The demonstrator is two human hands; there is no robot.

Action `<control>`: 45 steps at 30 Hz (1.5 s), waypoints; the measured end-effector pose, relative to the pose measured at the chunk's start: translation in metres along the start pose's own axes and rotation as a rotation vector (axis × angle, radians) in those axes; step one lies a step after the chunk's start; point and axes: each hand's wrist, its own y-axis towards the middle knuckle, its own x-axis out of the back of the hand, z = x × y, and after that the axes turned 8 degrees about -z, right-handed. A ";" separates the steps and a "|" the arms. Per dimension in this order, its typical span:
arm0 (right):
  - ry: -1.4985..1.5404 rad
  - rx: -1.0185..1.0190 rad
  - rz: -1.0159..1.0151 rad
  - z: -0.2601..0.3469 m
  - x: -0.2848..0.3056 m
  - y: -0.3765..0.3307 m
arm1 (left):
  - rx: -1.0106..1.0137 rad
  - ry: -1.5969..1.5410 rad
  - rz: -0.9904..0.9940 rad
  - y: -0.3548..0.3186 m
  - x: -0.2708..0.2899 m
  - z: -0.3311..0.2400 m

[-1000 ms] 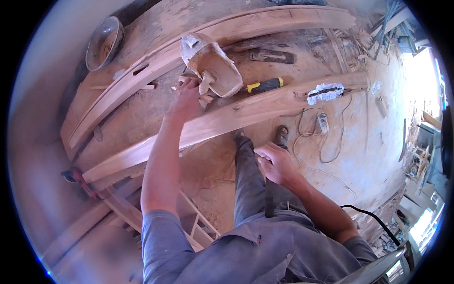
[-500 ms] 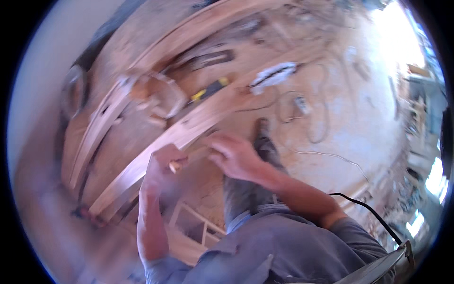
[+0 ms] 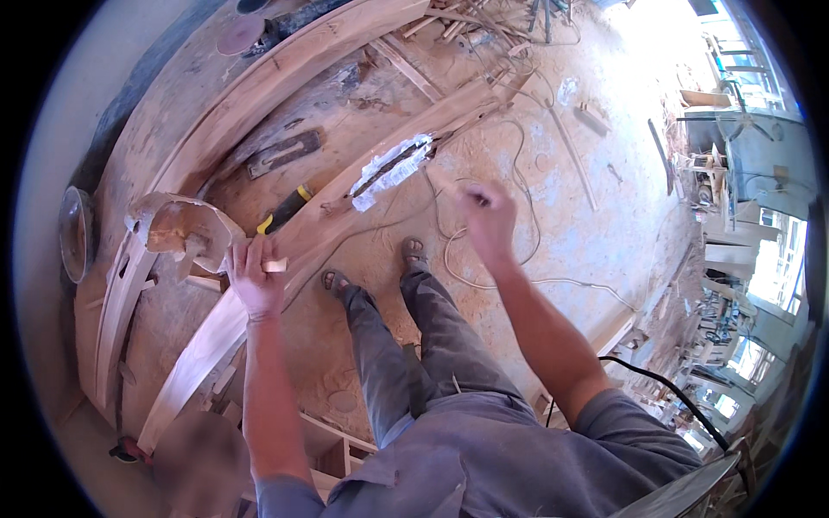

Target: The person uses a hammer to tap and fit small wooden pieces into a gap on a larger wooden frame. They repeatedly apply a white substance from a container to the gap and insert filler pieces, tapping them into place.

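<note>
A long pale wooden beam point(image 3: 298, 237) runs diagonally from the lower left to the upper right. White paste point(image 3: 370, 188) lies along both sides of a dark crack in it. My left hand point(image 3: 256, 283) is closed around a small wooden piece point(image 3: 275, 265) whose pale end sticks out. Its fingers are over the beam, beside the rim of a cut-open, bowl-like container point(image 3: 226, 226) with brownish lumps inside; whether they touch is unclear. My right hand point(image 3: 492, 226) is closed, right of the paste. A thin pale strip point(image 3: 444, 181), slightly blurred, points from it toward the beam.
A yellow-and-black tool point(image 3: 285, 210) and a slotted dark metal piece point(image 3: 285, 154) lie behind the beam. Another curved beam point(image 3: 285, 73) stretches beyond them. A round dish point(image 3: 76, 235) is at far left. A cable point(image 3: 518, 164) loops over the dusty floor near my feet.
My hands have moved apart: the left toward the container, the right out beyond my feet near the paste. The view has shifted and sharpened. The small wooden piece stays in my left hand.
</note>
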 end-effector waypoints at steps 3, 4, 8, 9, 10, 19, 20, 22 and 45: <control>0.020 0.163 -0.161 -0.012 -0.014 0.058 | -0.018 0.115 -0.002 -0.010 -0.011 0.009; 0.027 0.203 -0.193 -0.015 -0.021 0.071 | -0.004 0.125 0.015 -0.012 -0.012 0.010; -0.017 0.430 -0.203 -0.026 -0.049 0.093 | 0.008 0.143 0.012 -0.013 -0.014 0.009; -0.029 0.451 -0.202 -0.028 -0.052 0.094 | 0.011 0.144 0.019 -0.012 -0.013 0.008; -0.039 0.473 -0.198 -0.030 -0.053 0.094 | 0.017 0.148 0.024 -0.011 -0.013 0.008; -0.103 0.606 -0.004 -0.011 -0.053 0.072 | 0.073 0.136 0.040 -0.010 -0.013 0.007; -0.130 0.594 -0.014 -0.010 -0.055 0.070 | 0.087 0.133 0.047 -0.009 -0.013 0.007; -0.138 0.697 0.013 -0.008 -0.058 0.064 | 0.072 0.138 0.027 -0.009 -0.013 0.007; -0.165 1.124 0.505 0.018 -0.071 0.076 | 0.095 0.151 0.039 -0.009 -0.013 0.007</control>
